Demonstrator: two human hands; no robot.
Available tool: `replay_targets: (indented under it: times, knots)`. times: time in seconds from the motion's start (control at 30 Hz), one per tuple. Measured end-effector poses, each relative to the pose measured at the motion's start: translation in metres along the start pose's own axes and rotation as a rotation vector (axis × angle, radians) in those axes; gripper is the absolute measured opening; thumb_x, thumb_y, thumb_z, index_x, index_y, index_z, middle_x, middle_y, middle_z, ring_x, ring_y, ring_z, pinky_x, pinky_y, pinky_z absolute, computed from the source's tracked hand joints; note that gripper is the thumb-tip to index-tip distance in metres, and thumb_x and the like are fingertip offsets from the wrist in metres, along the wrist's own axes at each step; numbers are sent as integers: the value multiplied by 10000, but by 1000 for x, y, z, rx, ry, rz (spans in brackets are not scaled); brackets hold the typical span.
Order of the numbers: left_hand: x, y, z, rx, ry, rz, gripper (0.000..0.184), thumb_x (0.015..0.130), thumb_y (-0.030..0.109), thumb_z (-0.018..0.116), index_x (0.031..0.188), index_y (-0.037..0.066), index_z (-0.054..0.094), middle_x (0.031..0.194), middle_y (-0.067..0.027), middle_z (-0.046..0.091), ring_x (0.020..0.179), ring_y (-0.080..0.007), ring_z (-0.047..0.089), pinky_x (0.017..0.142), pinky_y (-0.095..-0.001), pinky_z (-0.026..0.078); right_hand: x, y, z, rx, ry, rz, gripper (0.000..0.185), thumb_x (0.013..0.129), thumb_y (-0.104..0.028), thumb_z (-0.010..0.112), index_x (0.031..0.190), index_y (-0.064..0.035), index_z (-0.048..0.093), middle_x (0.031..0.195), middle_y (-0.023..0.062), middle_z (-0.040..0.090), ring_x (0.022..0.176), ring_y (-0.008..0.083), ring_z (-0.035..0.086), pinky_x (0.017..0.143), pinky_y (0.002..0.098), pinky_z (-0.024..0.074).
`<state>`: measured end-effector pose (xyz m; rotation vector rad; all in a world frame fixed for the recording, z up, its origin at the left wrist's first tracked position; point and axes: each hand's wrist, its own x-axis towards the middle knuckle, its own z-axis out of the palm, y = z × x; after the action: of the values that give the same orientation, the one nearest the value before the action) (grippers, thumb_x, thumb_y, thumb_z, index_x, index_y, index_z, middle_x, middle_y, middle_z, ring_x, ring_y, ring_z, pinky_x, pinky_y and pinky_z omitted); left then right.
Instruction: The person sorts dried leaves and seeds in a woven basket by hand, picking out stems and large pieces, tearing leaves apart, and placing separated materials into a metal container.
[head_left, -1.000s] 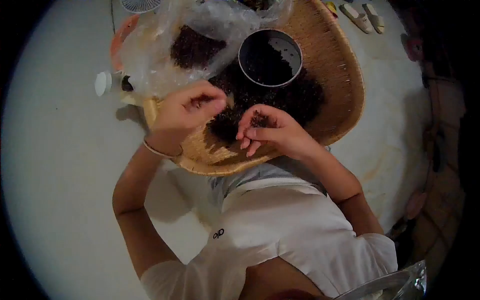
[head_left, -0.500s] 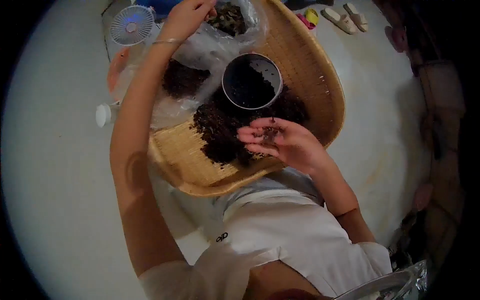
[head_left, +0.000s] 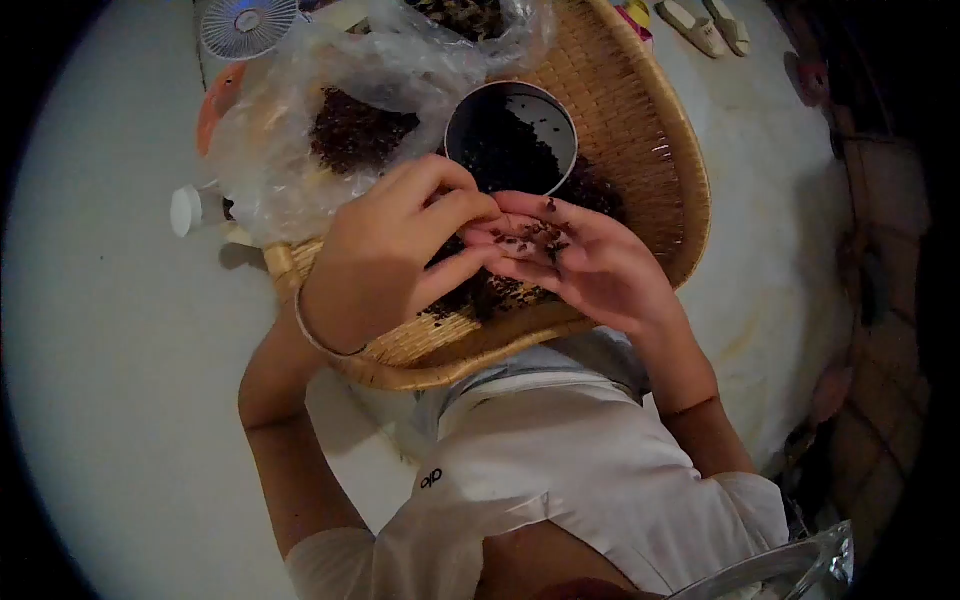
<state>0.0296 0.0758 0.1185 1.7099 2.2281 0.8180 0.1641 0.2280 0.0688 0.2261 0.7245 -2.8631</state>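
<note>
My right hand point(head_left: 610, 265) is palm up above the basket's near part, with small dark bits point(head_left: 545, 240) lying on the palm and fingers. From the left, my left hand point(head_left: 400, 240) reaches across to its fingertips, thumb and fingers brought together; whatever they pinch is hidden. Beneath both hands, a heap of dark crumbly material point(head_left: 480, 290) lies in the woven basket point(head_left: 690, 190). Just beyond them, a round tin point(head_left: 575, 150) holds more dark material. Left of the tin, a clear plastic bag point(head_left: 265, 170) has brown material in it.
A small white fan point(head_left: 248, 25) stands at the top left, near an orange object point(head_left: 217, 105). A white-capped container point(head_left: 187, 211) lies beside the basket. Another clear bag point(head_left: 520, 35) with leafy bits is at the top. Pale slippers point(head_left: 695, 28) sit on the floor at the upper right.
My left hand went up to the bag of leafy bits and has come back down to my right hand. My right hand has opened flatter, showing the dark bits on its palm.
</note>
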Motion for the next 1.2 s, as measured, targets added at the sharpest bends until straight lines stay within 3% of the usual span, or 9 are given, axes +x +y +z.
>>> replay_targets:
  times: [0.17,0.43,0.53,0.6,0.63,0.7,0.8,1.0,1.2]
  knots:
    - [3,-2,5,-1,-49,2,248,669,60,686,909,72,625,890,-79,540,789,-244,550,683,-321,459,6,1,-6,-18,13,-11,648,811,-203,557,1299,112,271,1267,220,420,1196,303,425,1036,404,319]
    - [15,-14,4,-138,8,24,178,686,43,672,855,55,619,864,-70,530,754,-231,550,637,-318,458,12,-8,-4,-22,26,-25,568,864,-215,510,1280,115,309,1230,185,458,1158,271,464,1023,399,342]
    - [22,-14,0,-198,35,-26,160,684,40,676,830,47,611,850,-74,537,742,-232,552,638,-321,455,16,-15,-11,-61,74,-15,504,890,-262,486,1235,92,383,1186,186,497,1102,262,507,978,392,393]
    - [27,-12,-3,-189,70,-42,154,682,39,678,819,43,608,842,-74,541,734,-230,553,635,-322,454,18,-23,-19,-153,80,60,419,898,-297,483,1152,36,468,1054,162,568,936,226,574,801,342,487]
    - [29,-10,-3,-113,104,-6,155,678,41,682,813,44,607,840,-71,544,725,-226,554,628,-318,456,17,-29,-22,-155,75,51,419,898,-297,483,1152,36,468,1054,162,568,936,226,574,801,342,487]
    - [33,-11,-5,-42,144,31,156,673,44,686,807,45,607,838,-67,547,717,-222,555,621,-314,459,18,-48,-18,-386,121,132,330,898,-296,488,1072,-16,517,898,114,597,734,148,567,569,254,463]
    - [38,-15,-8,83,189,170,174,662,47,694,811,53,604,844,-58,548,710,-210,557,598,-297,462,26,-69,-7,-575,128,142,274,886,-280,530,986,-26,556,784,48,586,611,65,515,467,187,386]
    - [41,-20,-15,264,241,194,205,646,45,695,823,70,594,842,-35,548,705,-189,558,583,-284,470,45,-77,-2,-669,115,233,195,846,-223,592,936,-50,582,748,14,590,577,30,484,429,167,353]
    - [40,-26,-15,256,213,109,198,672,26,693,854,60,624,875,-70,567,761,-229,571,625,-317,479,56,-76,-4,-656,96,206,169,856,-204,578,920,-48,588,746,9,593,559,21,474,419,163,340]
